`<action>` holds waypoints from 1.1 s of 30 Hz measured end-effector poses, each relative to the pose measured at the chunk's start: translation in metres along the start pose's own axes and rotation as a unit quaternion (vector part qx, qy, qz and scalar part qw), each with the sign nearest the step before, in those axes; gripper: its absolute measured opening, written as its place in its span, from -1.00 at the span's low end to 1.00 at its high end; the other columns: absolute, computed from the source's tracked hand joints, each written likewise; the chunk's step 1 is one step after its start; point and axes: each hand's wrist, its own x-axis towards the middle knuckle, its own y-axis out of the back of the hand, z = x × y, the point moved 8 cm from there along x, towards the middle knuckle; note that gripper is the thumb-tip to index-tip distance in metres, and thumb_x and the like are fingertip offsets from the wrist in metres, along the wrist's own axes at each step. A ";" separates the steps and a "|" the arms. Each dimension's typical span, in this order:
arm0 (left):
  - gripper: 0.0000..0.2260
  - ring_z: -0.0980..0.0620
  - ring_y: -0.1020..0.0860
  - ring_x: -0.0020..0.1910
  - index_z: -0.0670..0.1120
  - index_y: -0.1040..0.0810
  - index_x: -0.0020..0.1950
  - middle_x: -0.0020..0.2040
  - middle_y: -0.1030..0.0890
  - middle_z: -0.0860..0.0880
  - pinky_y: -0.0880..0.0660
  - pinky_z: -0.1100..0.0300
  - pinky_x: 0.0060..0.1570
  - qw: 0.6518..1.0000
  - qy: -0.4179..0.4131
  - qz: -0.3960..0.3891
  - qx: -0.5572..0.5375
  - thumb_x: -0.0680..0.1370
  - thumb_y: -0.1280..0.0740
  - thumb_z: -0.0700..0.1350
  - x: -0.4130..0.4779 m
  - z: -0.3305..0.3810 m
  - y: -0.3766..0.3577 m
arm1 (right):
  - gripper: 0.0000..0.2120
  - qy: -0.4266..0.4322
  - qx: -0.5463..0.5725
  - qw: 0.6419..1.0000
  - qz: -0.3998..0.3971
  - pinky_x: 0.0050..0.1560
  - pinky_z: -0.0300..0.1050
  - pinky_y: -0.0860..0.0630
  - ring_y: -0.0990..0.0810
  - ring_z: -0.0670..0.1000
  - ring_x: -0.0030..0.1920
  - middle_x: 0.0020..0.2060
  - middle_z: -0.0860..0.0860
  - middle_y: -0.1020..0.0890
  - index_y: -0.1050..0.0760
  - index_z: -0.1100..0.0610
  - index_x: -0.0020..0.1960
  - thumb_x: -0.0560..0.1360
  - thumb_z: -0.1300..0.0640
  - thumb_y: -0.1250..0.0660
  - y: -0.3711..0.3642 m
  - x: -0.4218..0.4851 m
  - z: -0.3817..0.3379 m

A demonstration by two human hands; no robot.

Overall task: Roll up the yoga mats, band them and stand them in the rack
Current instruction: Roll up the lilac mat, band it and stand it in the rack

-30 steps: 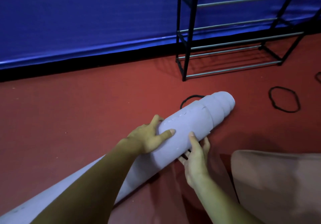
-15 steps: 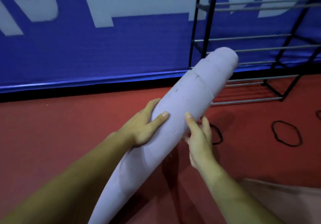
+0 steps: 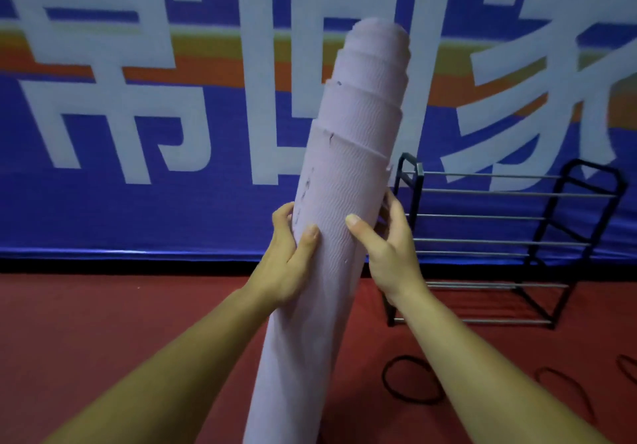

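Observation:
A rolled lilac yoga mat [image 3: 348,167] stands nearly upright in front of me, its top end telescoped into stepped layers. My left hand [image 3: 287,254] grips its left side at mid-height, thumb across the front. My right hand [image 3: 386,254] grips the right side at the same height, fingers curled behind the roll. No band shows on the visible part of the roll. The black metal rack [image 3: 510,243] with silver rails stands on the floor to the right, behind the mat. Its shelves hold nothing.
Black elastic bands lie on the red floor at the lower right: one loop [image 3: 410,380] near my right forearm, another [image 3: 565,386] farther right. A blue banner [image 3: 138,133] with large white characters covers the wall behind.
Both hands have raised the mat from lying low near the floor to nearly upright. The view has tilted up with it, and the beige mat at the lower right has left the frame.

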 end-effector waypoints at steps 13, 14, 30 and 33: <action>-0.49 0.14 -0.63 0.17 0.25 -0.62 0.15 0.12 -0.70 0.08 -0.53 0.10 0.23 0.989 0.067 0.066 -0.116 0.66 0.10 0.34 -0.007 0.021 0.048 | 0.03 -0.076 -0.055 0.994 -0.054 0.40 0.04 -0.42 -0.44 0.01 0.38 0.44 0.04 -0.31 -0.05 -0.21 0.49 0.15 -0.37 -0.47 -0.052 -0.036 0.018; -0.51 0.21 -0.63 0.13 0.39 -0.62 0.07 0.07 -0.70 0.18 -0.52 0.19 0.19 0.988 0.060 0.069 -0.124 0.69 0.13 0.27 -0.009 0.029 0.050 | 0.05 -0.076 -0.052 0.995 -0.048 0.42 0.06 -0.40 -0.42 -0.01 0.40 0.46 0.02 -0.29 -0.06 -0.21 0.52 0.16 -0.43 -0.46 -0.054 -0.036 0.017; -0.43 0.08 -0.67 0.08 0.20 -0.70 0.00 0.03 -0.73 0.04 -0.54 -0.07 0.23 0.975 0.093 0.093 -0.181 0.56 0.01 0.48 -0.001 0.064 0.073 | -0.34 -0.065 -0.017 0.998 0.005 -0.13 -0.34 -0.40 -0.56 -0.26 -0.13 0.10 -0.14 -0.55 -0.29 -0.05 0.46 0.45 -0.35 -0.18 -0.051 -0.017 -0.049; -0.28 0.01 -0.66 0.14 0.18 -0.68 0.15 0.09 -0.72 0.02 -0.51 -0.13 0.27 0.971 0.126 0.055 -0.197 0.41 -0.01 0.61 0.000 0.073 0.070 | -0.36 -0.077 -0.010 0.997 0.006 -0.12 -0.26 -0.45 -0.54 -0.16 -0.10 0.00 -0.13 -0.56 -0.41 0.01 0.33 0.45 -0.41 -0.14 -0.048 -0.013 -0.060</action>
